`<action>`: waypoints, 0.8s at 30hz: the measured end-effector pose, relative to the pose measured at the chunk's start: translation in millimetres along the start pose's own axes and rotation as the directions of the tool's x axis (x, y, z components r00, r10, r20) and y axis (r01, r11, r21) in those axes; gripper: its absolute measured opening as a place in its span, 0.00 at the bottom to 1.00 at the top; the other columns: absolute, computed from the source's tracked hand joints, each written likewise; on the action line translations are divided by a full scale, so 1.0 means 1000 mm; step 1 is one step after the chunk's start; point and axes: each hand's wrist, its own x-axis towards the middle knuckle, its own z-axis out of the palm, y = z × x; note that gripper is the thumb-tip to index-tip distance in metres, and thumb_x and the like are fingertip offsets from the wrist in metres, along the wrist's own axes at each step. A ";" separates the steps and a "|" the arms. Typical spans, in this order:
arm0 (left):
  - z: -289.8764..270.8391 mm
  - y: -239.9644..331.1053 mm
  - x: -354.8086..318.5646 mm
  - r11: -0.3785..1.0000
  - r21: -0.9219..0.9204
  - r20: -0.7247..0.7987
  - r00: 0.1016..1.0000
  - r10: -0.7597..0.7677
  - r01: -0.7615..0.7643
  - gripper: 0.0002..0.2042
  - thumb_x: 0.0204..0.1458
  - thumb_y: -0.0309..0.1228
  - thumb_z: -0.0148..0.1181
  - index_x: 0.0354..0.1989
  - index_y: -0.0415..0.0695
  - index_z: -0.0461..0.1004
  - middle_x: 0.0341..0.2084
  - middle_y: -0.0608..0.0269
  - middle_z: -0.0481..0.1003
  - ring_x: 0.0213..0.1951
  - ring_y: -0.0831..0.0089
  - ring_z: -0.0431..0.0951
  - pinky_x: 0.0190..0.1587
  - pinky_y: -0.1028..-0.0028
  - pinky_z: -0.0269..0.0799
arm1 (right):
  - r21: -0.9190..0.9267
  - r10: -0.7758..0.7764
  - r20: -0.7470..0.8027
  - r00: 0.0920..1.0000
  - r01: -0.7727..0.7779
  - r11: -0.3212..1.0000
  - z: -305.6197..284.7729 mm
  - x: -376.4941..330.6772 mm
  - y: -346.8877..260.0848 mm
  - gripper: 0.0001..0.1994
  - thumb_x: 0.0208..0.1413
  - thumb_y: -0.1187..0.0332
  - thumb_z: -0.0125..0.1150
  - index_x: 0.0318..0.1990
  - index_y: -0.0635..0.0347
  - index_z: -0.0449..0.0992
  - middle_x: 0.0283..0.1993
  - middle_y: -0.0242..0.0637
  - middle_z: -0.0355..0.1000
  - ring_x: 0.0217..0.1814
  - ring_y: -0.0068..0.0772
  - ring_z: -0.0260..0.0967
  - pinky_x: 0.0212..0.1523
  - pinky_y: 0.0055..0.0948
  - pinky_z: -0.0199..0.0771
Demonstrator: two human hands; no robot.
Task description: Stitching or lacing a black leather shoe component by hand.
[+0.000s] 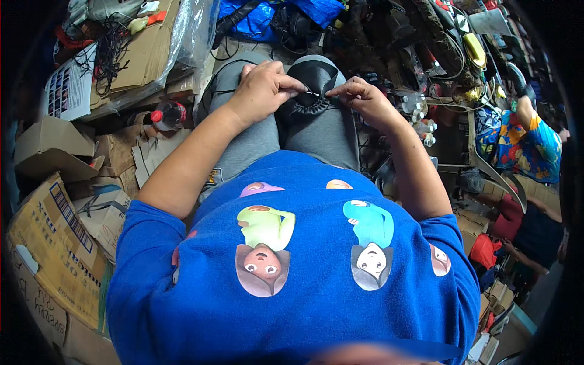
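Observation:
Across my right thigh lies a black, shiny leather shoe upper (312,112) with a puckered, gathered edge curving round its near side. My left hand (266,89) comes in from the left, thumb and forefinger pinched on a thin, pale needle-like thing (312,93) at the opening of the upper. From the other side my right hand (365,102) reaches its pinched thumb and forefinger to the edge of the upper; what they grip is too small to make out. Both fingertips nearly meet above the gathers.
A bottle with a red cap (168,115) stands left of my legs, near cardboard boxes (55,148). Small clear bottles (421,118) line my right side. A blue plastic bag (261,21) lies ahead. Other people sit at right, one in a flowered shirt (530,146).

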 end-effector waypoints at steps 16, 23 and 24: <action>0.008 -0.004 0.019 0.989 -0.147 0.147 0.989 0.020 0.002 0.09 0.42 0.29 0.63 0.33 0.54 0.81 0.24 0.67 0.70 0.33 0.67 0.71 0.42 0.67 0.61 | 0.173 -0.038 0.127 0.991 0.015 0.985 -0.005 0.011 0.011 0.15 0.49 0.77 0.57 0.45 0.53 0.79 0.39 0.34 0.70 0.45 0.27 0.66 0.48 0.24 0.66; -0.001 0.009 -0.002 0.997 -0.073 0.109 0.994 -0.010 0.018 0.11 0.42 0.27 0.63 0.37 0.47 0.79 0.27 0.60 0.75 0.34 0.67 0.75 0.37 0.72 0.69 | 0.345 0.199 0.056 0.978 -0.206 0.916 0.004 -0.003 -0.015 0.16 0.50 0.76 0.61 0.48 0.57 0.76 0.34 0.25 0.71 0.36 0.16 0.65 0.42 0.18 0.66; -0.001 0.011 -0.001 0.989 -0.117 0.113 0.991 -0.073 0.086 0.11 0.42 0.27 0.62 0.37 0.46 0.79 0.29 0.59 0.76 0.35 0.67 0.76 0.38 0.71 0.70 | 0.363 0.136 0.024 0.990 -0.135 0.922 0.006 -0.001 -0.007 0.15 0.51 0.75 0.61 0.48 0.58 0.75 0.35 0.24 0.72 0.36 0.15 0.66 0.42 0.17 0.66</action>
